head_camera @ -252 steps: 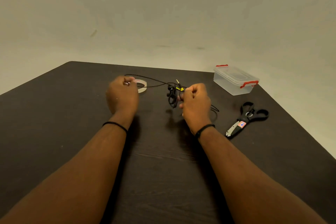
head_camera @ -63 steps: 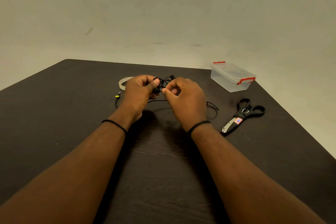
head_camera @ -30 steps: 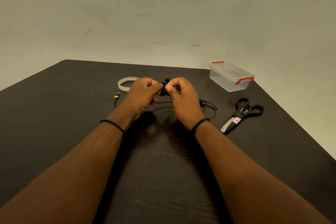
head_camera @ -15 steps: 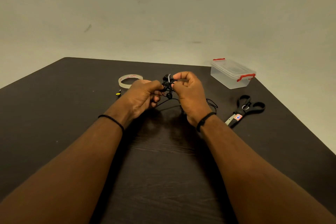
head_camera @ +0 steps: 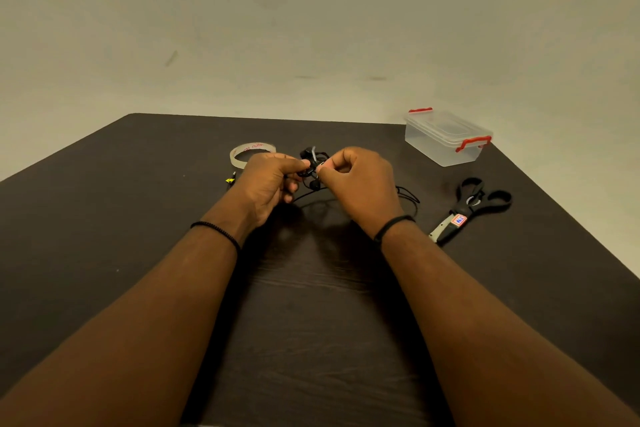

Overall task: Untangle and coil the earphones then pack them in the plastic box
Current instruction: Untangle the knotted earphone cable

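Both hands have dropped a little, left hand (head_camera: 268,180) and right hand (head_camera: 356,178) still pinching the earphones (head_camera: 313,168) knot between them, untangling unfinished.

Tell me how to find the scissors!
Look at the dark table, then go to its right side, just nearer than the clear plastic box with red clips. The scissors lie flat there, with black handles and a small red-and-white sticker.

Mid-frame, left hand (head_camera: 268,180) and right hand (head_camera: 360,182) pinching tangled black earphones (head_camera: 313,166) above dark counter (head_camera: 104,218). Right of frame: closed plastic box (head_camera: 446,137), scissors (head_camera: 472,206) below. Left of hands: tape roll (head_camera: 252,152).
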